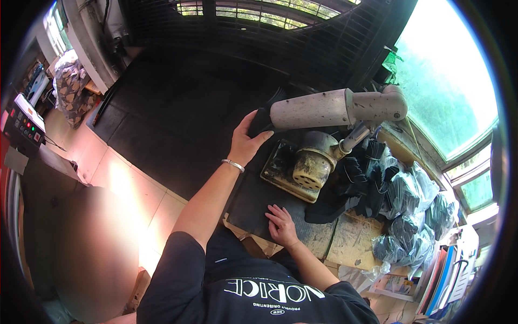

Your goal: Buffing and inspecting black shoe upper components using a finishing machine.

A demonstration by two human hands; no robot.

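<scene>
The left hand [247, 141] holds a black piece [260, 123] at the end of a grey cylinder [310, 110]; the right hand [281, 227] rests holding nothing, fingers loosely spread; between cylinder and right hand stands a grimy round fixture [314, 162]; plastic bags [403, 191] heap rightward; the piece looks matt, partly finger-covered.

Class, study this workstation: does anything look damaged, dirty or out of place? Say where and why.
The round yellowish housing beyond the right hand stands out: its pale surface is blotched with dark stains. Along the near edge of the black worktop, brown cardboard or paper sticks out with an uneven, ragged-looking border.
</scene>
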